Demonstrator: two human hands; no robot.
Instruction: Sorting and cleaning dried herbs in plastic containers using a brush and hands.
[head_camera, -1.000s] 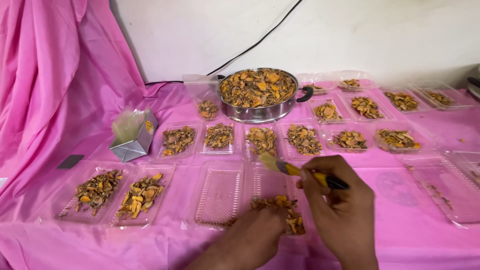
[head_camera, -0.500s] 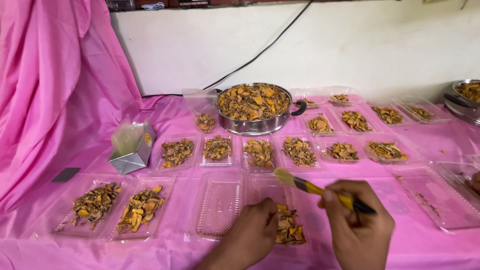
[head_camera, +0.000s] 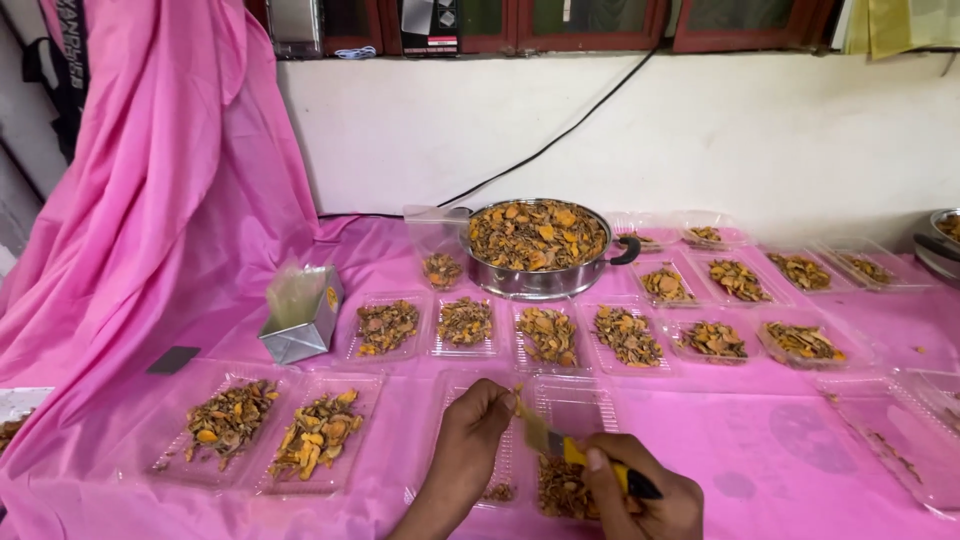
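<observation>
At the bottom centre my right hand (head_camera: 640, 492) grips a small brush (head_camera: 575, 452) with a yellow-and-black handle, bristles pointing up-left. My left hand (head_camera: 472, 430) has its fingers pinched together at the brush tip; I cannot tell whether anything is between them. Both hands hover over a clear plastic tray (head_camera: 575, 405) holding a small heap of dried orange-brown pieces (head_camera: 560, 487). Behind stands a steel pan (head_camera: 540, 280) piled with the same dried pieces.
Many clear trays of dried pieces (head_camera: 465, 322) lie in rows on the pink cloth (head_camera: 760, 440). Two filled trays (head_camera: 315, 435) sit at the left, empty trays (head_camera: 900, 430) at the right. A silver foil box (head_camera: 300, 335) stands left. A black cable runs along the white wall.
The view has tilted up, showing more wall. My left hand rose from the heap in the tray to the brush tip. My right hand still holds the brush.
</observation>
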